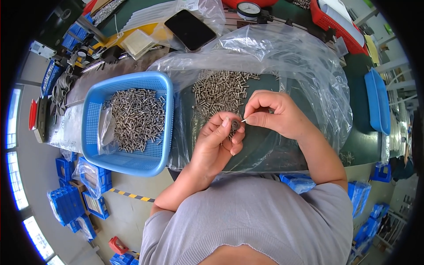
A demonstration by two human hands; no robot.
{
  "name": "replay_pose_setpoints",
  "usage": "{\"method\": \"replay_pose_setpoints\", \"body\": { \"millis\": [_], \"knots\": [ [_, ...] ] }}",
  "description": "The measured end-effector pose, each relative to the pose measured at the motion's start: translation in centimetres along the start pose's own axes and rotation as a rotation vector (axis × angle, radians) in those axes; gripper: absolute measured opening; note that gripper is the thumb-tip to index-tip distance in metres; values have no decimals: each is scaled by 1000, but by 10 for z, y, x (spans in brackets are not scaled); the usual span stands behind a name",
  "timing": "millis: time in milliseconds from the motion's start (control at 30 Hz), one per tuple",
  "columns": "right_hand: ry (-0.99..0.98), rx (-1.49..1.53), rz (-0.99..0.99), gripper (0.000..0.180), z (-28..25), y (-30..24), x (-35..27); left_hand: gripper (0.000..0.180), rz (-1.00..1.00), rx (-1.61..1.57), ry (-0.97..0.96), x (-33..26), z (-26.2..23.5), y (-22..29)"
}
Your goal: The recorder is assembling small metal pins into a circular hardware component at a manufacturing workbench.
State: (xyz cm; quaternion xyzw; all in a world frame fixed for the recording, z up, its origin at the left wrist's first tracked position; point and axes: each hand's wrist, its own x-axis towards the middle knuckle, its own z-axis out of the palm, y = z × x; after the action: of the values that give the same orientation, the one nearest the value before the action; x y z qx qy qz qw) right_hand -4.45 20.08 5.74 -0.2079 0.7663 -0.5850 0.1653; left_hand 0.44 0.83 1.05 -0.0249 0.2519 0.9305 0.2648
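My left hand (215,143) is closed round a small dark round metal piece (235,125) with a hole in its face. Below that piece, several small metal pins (231,135) show between the fingers. Between thumb and forefinger, my right hand (281,115) pinches a thin bright metal pin (243,120), its tip close to the round piece; whether they touch I cannot tell. Just beyond both hands lies a heap of short metal pins (218,92) on clear plastic sheeting. To the left, a blue plastic basket (166,152) holds many similar pins (138,118).
Crumpled clear plastic (265,42) spreads over the green bench (364,143). Farther back are a black phone (191,29), a dial gauge (248,9) and a red basket (329,24). At the right edge sits a blue tray (376,101). Blue crates (66,204) stand on the floor.
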Motion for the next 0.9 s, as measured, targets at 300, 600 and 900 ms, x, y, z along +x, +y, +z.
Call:
{"method": "replay_pose_setpoints", "body": {
  "millis": [300,600,900],
  "knots": [
    [-25,29,-52,10,9,-2,0,17,-31,1,63,-2,4,0],
    [-4,-59,-95,14,14,-5,1,14,-69,20,19,-2,3,1],
    [43,-162,-247,21,11,0,4,18,-66,-2,91,-1,8,0]
  ]
}}
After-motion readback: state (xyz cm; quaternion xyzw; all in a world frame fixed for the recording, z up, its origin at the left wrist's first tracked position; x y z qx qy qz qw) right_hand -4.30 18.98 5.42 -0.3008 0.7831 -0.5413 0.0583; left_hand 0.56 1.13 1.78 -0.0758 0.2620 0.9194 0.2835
